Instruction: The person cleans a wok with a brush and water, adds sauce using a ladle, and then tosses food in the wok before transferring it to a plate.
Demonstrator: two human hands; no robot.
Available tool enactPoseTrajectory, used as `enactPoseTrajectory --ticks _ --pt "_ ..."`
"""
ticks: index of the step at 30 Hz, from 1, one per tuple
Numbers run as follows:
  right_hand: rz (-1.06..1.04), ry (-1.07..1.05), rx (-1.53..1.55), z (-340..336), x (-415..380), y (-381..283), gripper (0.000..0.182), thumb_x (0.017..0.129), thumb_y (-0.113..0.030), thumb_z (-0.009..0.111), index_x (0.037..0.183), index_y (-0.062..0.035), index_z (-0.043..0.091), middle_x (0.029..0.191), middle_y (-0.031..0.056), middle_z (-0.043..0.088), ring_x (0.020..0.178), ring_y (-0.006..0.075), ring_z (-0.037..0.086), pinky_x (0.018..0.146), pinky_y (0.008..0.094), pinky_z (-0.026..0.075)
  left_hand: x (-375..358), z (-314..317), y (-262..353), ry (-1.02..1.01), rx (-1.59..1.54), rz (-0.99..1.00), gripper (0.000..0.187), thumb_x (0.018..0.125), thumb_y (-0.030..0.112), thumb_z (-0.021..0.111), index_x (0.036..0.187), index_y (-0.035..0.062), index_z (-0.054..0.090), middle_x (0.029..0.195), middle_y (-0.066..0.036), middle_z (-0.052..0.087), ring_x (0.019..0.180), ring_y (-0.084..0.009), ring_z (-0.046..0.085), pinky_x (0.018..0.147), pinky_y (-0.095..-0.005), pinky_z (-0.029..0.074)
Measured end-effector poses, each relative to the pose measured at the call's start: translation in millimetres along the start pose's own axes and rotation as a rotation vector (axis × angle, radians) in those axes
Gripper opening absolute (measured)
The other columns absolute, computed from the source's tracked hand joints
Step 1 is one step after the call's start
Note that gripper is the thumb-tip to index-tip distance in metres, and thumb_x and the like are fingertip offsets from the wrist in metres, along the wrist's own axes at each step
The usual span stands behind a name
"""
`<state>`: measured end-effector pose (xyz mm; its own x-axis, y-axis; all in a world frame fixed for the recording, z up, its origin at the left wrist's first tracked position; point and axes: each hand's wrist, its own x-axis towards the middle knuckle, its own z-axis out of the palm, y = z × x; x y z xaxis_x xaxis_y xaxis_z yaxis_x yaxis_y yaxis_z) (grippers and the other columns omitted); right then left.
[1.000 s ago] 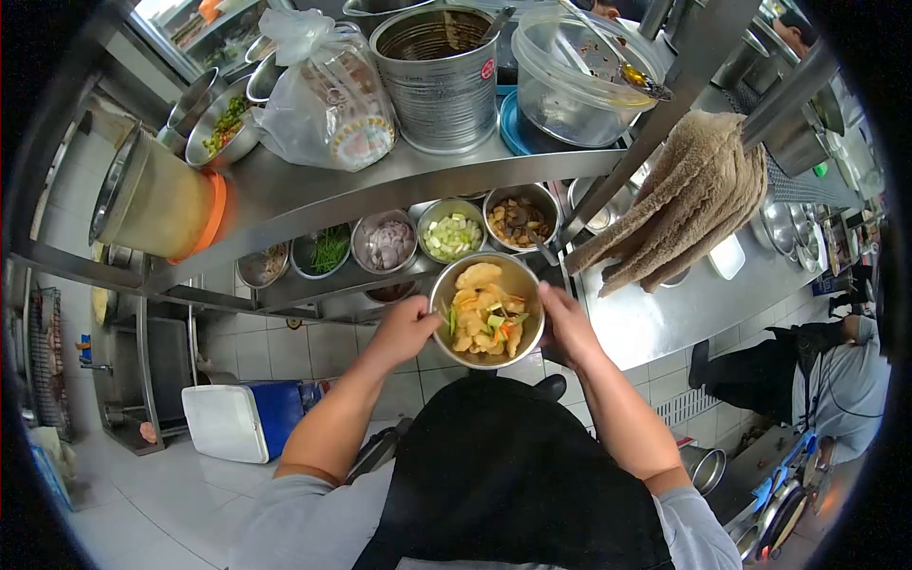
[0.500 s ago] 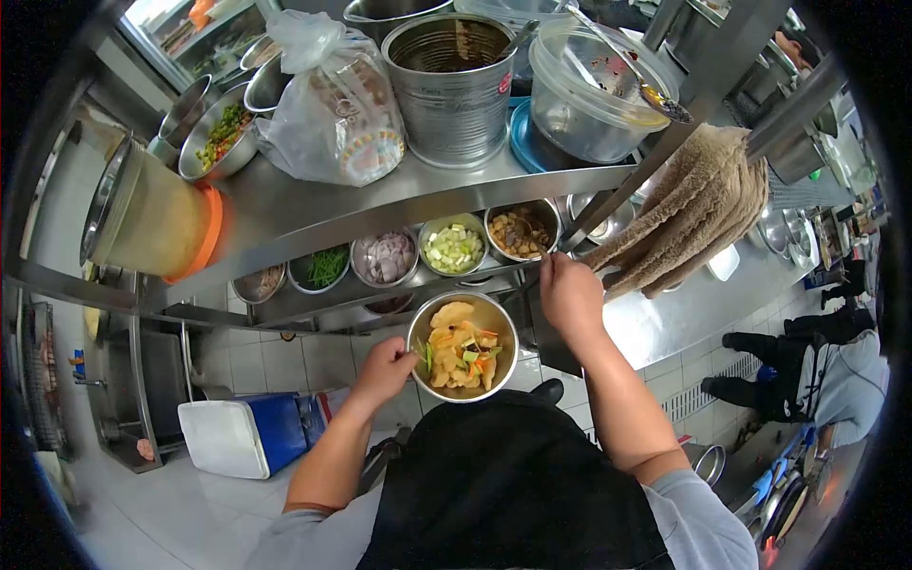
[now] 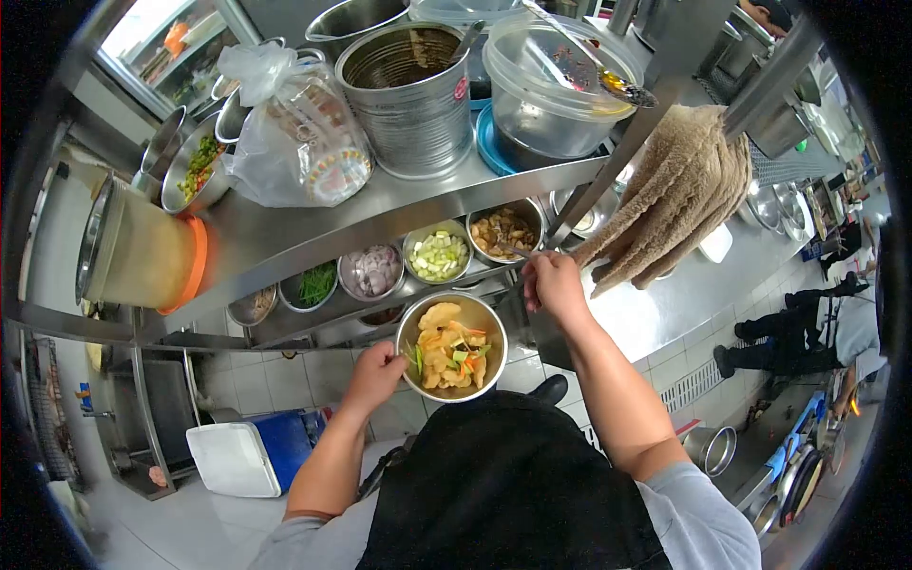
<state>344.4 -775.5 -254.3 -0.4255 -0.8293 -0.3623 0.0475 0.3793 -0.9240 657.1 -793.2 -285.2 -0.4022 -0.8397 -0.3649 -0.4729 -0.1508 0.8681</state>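
"Below the shelf [image 3: 399, 226], which step?"
"Scooping, probably: left hand [image 3: 377, 377] clamps the bowl [image 3: 493, 328] before the apron [image 3: 503, 484], right hand [image 3: 554, 285] pinches a handle [image 3: 520, 252] by the chunks [image 3: 501, 228]"
"Next calls for?"
"A level bowl"

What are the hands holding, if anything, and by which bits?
Left hand: a round silver metal bowl, by its rim's left side. Right hand: apparently a thin silver metal utensil, by its handle.

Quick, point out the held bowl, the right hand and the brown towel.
Held bowl [image 3: 484, 316], head view: bare inner wall, upper right.
Right hand [image 3: 557, 283], head view: back of the hand.
Brown towel [image 3: 676, 195], head view: middle of its folds.
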Motion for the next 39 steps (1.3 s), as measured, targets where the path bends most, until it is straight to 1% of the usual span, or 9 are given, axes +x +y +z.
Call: enactPoseTrajectory --ticks 13,19,22,26,28,30,32,35,39 --pt "0.028 0.074 0.287 -41 -44 -5 0.033 0.096 -0.025 0.04 0.079 0.0004 0.052 0.053 0.0066 0.05 0.039 0.0167 0.046 0.038 0.0275 0.039 3 1 18 0.047 0.043 0.02 0.016 0.079 0.011 0.057 0.07 -0.0003 0.052 0.06 -0.002 0.051 0.058 -0.0087 0.047 0.052 -0.0276 0.039" --pt "-0.112 -0.107 -0.036 -53 -103 -35 0.032 0.097 -0.022 0.042 0.081 0.0025 0.053 0.053 0.0071 0.053 0.042 0.0144 0.05 0.043 0.026 0.04 12 6 47 0.072 -0.105 -0.007 0.016 0.08 0.011 0.057 0.07 -0.0003 0.053 0.062 -0.004 0.053 0.061 -0.0106 0.054 0.053 -0.0284 0.044" --pt "-0.3 0.099 -0.309 -47 -102 -27 0.032 0.097 -0.019 0.043 0.076 0.0021 0.055 0.051 0.0053 0.052 0.044 0.0124 0.05 0.044 0.0273 0.039 32 15 28 0.068 -0.254 0.003 0.017 0.08 0.011 0.058 0.069 0.0002 0.052 0.063 -0.003 0.052 0.06 -0.0103 0.052 0.052 -0.0283 0.044" --pt "-0.22 0.23 -0.142 -42 -62 -4 0.031 0.096 -0.019 0.044 0.076 0.001 0.056 0.052 0.0055 0.053 0.044 0.0118 0.049 0.043 0.0276 0.038 41 20 25 0.046 -0.251 0.02 0.018 0.08 0.01 0.058 0.067 0.0004 0.05 0.062 -0.002 0.051 0.057 -0.0096 0.049 0.051 -0.0283 0.044" --pt "-0.163 0.119 -0.105 -39 -40 7 0.031 0.098 -0.025 0.042 0.087 0.0018 0.055 0.061 0.0069 0.056 0.046 0.0138 0.052 0.043 0.0262 0.042 39 22 33 0.037 -0.356 0.034 0.019 0.079 0.009 0.058 0.066 0.0009 0.048 0.061 -0.001 0.049 0.055 -0.0091 0.046 0.05 -0.028 0.042" --pt "0.044 -0.063 0.187 -38 -39 -3 0.033 0.097 -0.028 0.045 0.107 0.0027 0.052 0.079 0.0123 0.063 0.051 0.0157 0.056 0.048 0.0262 0.047 39 22 33 -0.005 -0.285 0.086 0.019 0.078 0.01 0.058 0.065 0.0013 0.047 0.06 -0.001 0.048 0.056 -0.0087 0.046 0.05 -0.028 0.041" --pt "0.035 -0.071 0.261 -49 -48 -5 0.036 0.097 -0.028 0.046 0.113 0.0039 0.05 0.085 0.0133 0.064 0.053 0.0154 0.057 0.05 0.0252 0.048 42 26 28 -0.014 -0.196 0.092 0.019 0.078 0.01 0.059 0.065 0.0018 0.048 0.06 0.0 0.047 0.056 -0.0078 0.044 0.05 -0.028 0.039" --pt "0.019 -0.039 0.092 -82 -80 0 0.039 0.097 -0.027 0.046 0.119 0.0049 0.049 0.087 0.0128 0.065 0.054 0.0142 0.058 0.052 0.0238 0.049 39 35 27 -0.05 -0.111 0.138 0.019 0.078 0.011 0.06 0.065 0.0023 0.049 0.06 0.0 0.048 0.058 -0.0069 0.044 0.051 -0.0277 0.038" --pt "0.031 0.093 -0.021 -121 -137 36 0.032 0.093 -0.02 0.048 0.114 0.0039 0.054 0.083 0.0103 0.065 0.055 0.0121 0.059 0.053 0.025 0.05 24 55 60 -0.16 0.032 0.164 0.014 0.078 0.01 0.06 0.069 0.0016 0.054 0.065 0.001 0.052 0.062 -0.0066 0.046 0.054 -0.0261 0.037"
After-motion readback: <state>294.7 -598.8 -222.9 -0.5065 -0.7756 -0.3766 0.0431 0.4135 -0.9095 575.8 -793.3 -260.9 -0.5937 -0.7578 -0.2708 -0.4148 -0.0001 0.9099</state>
